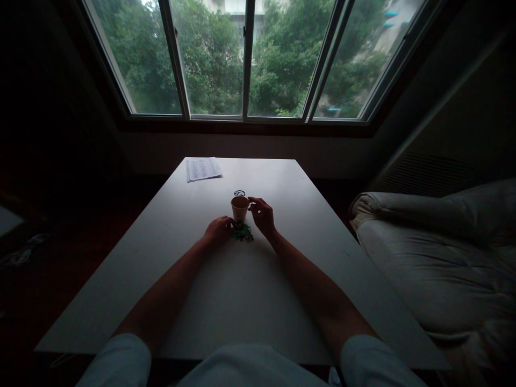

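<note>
The paper cup [239,209] stands upright, its right rim beside the narrowly curled fingers of the right hand [262,213]. Small colored pieces [243,232] lie heaped on its near side, by the left hand [220,228] (whether either hand grips anything, I cannot tell). The tabletop [237,301] spreads wide to left and right edges. Just behind the cup lies a dark loop [239,192]; papers [203,169] lie far left.
</note>
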A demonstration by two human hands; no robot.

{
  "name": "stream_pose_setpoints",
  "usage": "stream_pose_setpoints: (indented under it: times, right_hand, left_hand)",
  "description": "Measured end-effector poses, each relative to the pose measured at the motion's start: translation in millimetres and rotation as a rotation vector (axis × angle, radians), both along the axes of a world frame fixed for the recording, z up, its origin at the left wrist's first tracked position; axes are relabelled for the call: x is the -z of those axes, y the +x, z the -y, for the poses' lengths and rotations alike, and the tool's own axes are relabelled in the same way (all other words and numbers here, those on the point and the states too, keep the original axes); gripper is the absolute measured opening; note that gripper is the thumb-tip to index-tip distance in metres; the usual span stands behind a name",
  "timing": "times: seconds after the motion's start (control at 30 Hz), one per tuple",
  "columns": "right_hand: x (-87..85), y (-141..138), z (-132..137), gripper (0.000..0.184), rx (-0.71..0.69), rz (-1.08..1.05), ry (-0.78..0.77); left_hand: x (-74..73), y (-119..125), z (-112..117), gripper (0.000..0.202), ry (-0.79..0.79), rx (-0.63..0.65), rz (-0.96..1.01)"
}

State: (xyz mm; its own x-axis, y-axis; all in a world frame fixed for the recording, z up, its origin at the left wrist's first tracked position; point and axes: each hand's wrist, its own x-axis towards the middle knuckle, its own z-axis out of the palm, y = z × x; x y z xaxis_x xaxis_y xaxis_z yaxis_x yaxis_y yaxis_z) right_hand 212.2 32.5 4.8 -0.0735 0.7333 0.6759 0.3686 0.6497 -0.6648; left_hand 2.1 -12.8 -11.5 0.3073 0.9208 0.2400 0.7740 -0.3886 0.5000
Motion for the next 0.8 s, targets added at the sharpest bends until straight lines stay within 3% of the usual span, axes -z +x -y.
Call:
stream_pose_setpoints:
  times: [0.47,0.67,0.8]
  right_hand:
    - [15.1,11,-11,0.030,0.112,-0.097,-0.060]
    - [16.1,11,-11,0.026,0.125,-0.096,-0.081]
    - [17.7,12,-12,0.026,0.135,-0.093,-0.101]
  left_hand:
    - [2.2,-1,-1,0.014,0.012,0.005,0.031]
    - [6.8,-2,-4,0.027,0.055,0.031,0.077]
    - [8.8,-4,-4,0.026,0.044,0.057,0.070]
